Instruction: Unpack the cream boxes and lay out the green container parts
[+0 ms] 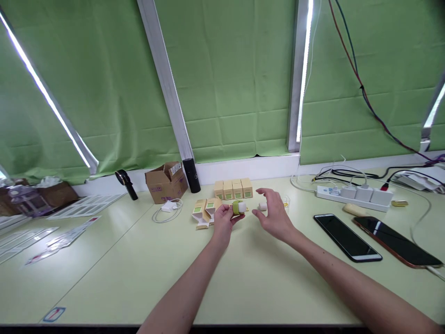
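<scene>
In the head view my left hand (224,220) pinches a small white rounded piece with a green cover (238,207); its exact kind I cannot make out. My right hand (273,215) hovers to the right of it, thumb and fingers apart, with nothing between them. Just behind the right thumb lies a small white rounded piece (262,206), and a small clear-and-yellow item (287,202) shows past the fingers. Opened small cardboard boxes (205,212) lie left of my left hand. Behind stands a row of several closed small boxes (232,189).
On the right lie two phones (347,237), a power strip (353,198) with chargers, and cables. A cardboard carton (166,183), a black cylinder (191,176), a white charger (169,206) and a black handheld device (126,184) stand or lie to the back left.
</scene>
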A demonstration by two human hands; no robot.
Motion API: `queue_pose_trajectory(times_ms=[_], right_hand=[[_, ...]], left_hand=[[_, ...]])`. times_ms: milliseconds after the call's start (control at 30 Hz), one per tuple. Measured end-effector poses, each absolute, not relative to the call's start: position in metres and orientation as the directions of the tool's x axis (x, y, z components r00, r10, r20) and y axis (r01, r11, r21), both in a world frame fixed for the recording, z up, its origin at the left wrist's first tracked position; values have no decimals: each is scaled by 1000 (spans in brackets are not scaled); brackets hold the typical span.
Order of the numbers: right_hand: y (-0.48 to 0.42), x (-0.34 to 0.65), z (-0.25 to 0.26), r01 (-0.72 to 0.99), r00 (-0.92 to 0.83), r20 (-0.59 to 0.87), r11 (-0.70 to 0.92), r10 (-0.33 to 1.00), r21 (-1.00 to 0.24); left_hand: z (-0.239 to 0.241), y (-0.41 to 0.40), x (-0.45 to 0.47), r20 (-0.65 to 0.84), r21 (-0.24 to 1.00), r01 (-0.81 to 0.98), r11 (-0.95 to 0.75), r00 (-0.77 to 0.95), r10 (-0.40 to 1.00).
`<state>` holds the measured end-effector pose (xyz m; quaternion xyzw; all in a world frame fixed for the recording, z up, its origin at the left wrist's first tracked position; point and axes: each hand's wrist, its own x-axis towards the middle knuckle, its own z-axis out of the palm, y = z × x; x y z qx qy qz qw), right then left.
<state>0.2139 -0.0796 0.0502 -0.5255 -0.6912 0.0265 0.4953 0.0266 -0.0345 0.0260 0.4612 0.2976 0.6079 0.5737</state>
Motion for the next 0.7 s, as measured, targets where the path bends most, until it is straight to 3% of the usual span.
queue_pose_trajectory(times_ms=[333, 500, 600, 700], right_hand=[[-97, 190, 25, 565, -17, 642, 537, 767, -627], [-94, 185, 24, 462, 56, 579, 493, 814, -737], [-90, 190, 26, 316, 60, 504, 462, 862, -828], [-87, 199, 29, 15, 9, 403, 403, 915, -915]], left_hand=[[32, -47, 32, 90, 916, -400, 1, 209, 974], [32, -51, 36, 60, 915, -401, 40, 233, 971], [31, -52, 37, 72, 907, -417, 58, 289, 955], [31, -53, 36, 106, 906, -421, 49, 338, 935]])
